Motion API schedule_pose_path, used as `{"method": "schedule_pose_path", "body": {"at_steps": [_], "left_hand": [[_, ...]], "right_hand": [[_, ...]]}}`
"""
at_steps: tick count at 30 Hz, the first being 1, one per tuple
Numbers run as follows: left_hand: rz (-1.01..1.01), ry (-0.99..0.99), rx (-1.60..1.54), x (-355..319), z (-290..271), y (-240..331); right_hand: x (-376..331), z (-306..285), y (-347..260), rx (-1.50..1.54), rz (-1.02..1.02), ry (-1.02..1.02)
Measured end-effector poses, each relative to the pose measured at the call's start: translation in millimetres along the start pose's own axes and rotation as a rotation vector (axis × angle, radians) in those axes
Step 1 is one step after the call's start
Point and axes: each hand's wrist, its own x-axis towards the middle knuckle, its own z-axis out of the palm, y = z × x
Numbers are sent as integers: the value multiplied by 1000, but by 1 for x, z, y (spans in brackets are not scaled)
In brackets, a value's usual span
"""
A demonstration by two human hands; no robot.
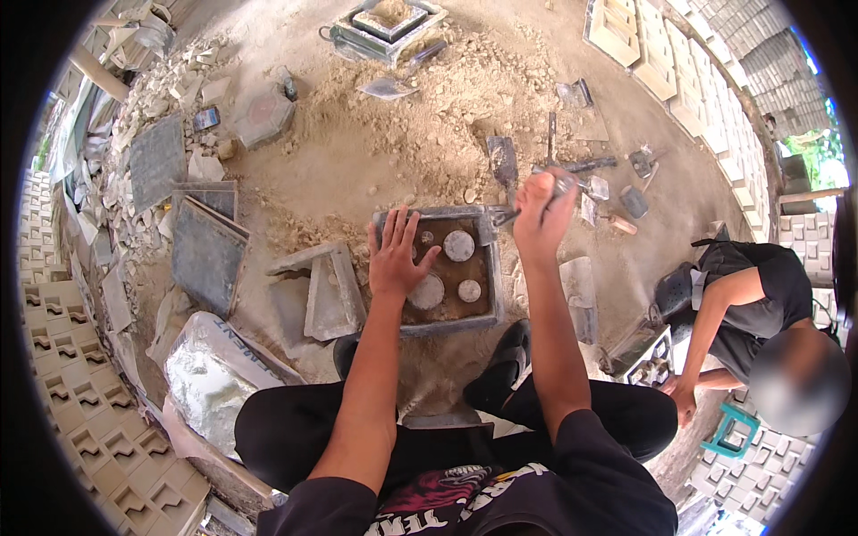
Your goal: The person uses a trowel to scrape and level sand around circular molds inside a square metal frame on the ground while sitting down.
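Observation:
Between my feet lies a square grey mould frame [410, 329] with a brown inside. Several round grey discs of different sizes, such as a large disc [458, 246], sit within it. My left hand [399, 255] rests with fingers spread over the frame's upper left part, its thumb near a disc. My right hand [545, 210] is closed and raised just right of the frame's upper right corner. It grips something whose kind is blurred; a dark metal end [506, 217] shows beside it, toward that corner.
Loose sandy material [429, 116] and a square mould [390, 20] lie ahead. A dark trowel blade [502, 159] and other tools lie to the right. Slabs [207, 246] and a silvery sack [210, 375] are at left. Another person [760, 286] crouches at right near a green stool [735, 431].

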Motion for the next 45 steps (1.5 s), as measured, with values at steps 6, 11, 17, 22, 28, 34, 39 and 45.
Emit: {"method": "schedule_pose_path", "body": {"at_steps": [6,11,17,22,28,34,39,45], "left_hand": [[11,13,-9,3,1,7],[-2,7,-13,1,-2,1],[-23,-23,3,1,-2,3],[-12,-22,9,1,0,3],[-24,-14,-9,3,0,1],[-19,-9,4,5,-1,0],[-18,-25,4,3,3,3],[-25,-16,12,3,-2,1]], "right_hand": [[-16,-4,43,-30,-50,-110],[-7,6,11,-112,-85,-71],[-2,6,27,-102,-13,-159],[-11,-9,33,-23,-105,-182],[-10,-8,8,96,-89,-184],[-7,-14,22,10,-31,-173],[-31,-20,38,-3,53,-196],[-46,-22,10,32,-75,-153]]}}
